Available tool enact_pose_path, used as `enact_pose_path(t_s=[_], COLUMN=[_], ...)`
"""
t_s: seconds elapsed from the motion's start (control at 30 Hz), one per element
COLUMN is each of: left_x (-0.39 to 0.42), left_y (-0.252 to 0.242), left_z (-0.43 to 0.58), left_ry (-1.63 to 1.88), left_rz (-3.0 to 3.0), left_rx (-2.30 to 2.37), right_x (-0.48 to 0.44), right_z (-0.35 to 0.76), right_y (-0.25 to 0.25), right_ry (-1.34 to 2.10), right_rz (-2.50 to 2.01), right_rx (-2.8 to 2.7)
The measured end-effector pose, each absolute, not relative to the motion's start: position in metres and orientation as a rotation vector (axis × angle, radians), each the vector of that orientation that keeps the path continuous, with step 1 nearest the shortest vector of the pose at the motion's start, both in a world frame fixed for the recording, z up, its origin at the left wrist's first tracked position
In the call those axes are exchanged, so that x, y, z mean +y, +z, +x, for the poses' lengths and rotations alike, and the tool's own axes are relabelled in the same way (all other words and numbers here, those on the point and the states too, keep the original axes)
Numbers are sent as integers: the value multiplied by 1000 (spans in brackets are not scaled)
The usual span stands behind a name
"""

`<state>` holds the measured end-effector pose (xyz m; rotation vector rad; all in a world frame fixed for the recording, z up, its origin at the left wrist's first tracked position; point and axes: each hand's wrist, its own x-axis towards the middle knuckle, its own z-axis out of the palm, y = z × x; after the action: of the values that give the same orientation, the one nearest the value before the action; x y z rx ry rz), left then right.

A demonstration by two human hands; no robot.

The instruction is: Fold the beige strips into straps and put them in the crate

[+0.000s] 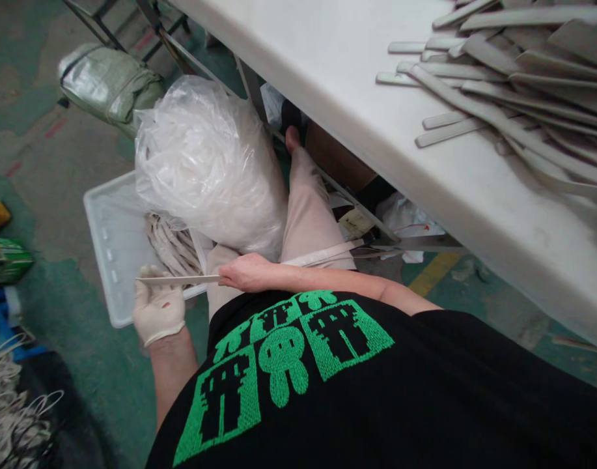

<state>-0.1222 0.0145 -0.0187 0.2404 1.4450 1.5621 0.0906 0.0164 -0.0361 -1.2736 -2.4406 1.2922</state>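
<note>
At far left, a tangle of pale cords [10, 407] lies below a green box [8, 260]. Next comes a white plastic tub [99, 260] on the floor, with a bunch of grey strips [168, 244] inside. Over the tub's near side, the gloved left hand [159, 305] is palm up; one end of a thin flat strip [178, 281] lies across its fingers, and I cannot tell whether they close on it. The bare right hand [247, 272] pinches the strip's other end, just above the person's lap. Beyond the hands bulges a clear plastic bag [205, 163]. At right, a pile of flat grey pieces [523, 91] lies on a white table [327, 58].
</note>
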Motion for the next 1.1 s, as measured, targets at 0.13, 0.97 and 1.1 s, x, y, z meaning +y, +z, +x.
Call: enact_pose_path(t_s=[0.13,0.97,1.1], left_x=[16,29,33], left_y=[-9,-73,-67], left_z=[-130,-255,-272], left_ry=[1632,1553,1639], left_rz=[131,28,46], left_rx=[1488,1630,1687], right_x=[12,-60,-34], right_z=[90,323,294], right_y=[-44,-87,-87], right_ry=[1276,377,331], right_rz=[-1274,-1849,-1772], right_rx=[-2466,-2225,-2245])
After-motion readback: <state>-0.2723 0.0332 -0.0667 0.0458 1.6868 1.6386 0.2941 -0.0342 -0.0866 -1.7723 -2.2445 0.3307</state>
